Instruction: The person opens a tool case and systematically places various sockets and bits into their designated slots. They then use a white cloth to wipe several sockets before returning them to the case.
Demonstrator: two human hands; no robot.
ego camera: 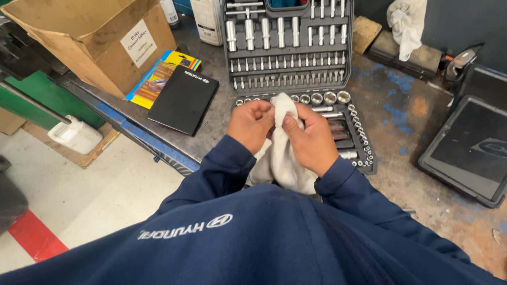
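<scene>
1. I see my left hand (251, 125) and right hand (311, 140) both closed on a crumpled white cloth rag (280, 158), held above the near edge of the worn metal surface (412, 158); whatever is wrapped inside, I cannot tell.
2. I judge the wiping mid-way.
3. The open grey socket-set case (288, 63) beyond is nearly full of chrome sockets and bits.
4. Far left, an open cardboard box (79, 37); contents hidden.

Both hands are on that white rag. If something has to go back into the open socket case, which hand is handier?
Probably the right hand: it sits directly over the open socket case, while the left hand is nearer its edge. Both grip the rag.
</scene>
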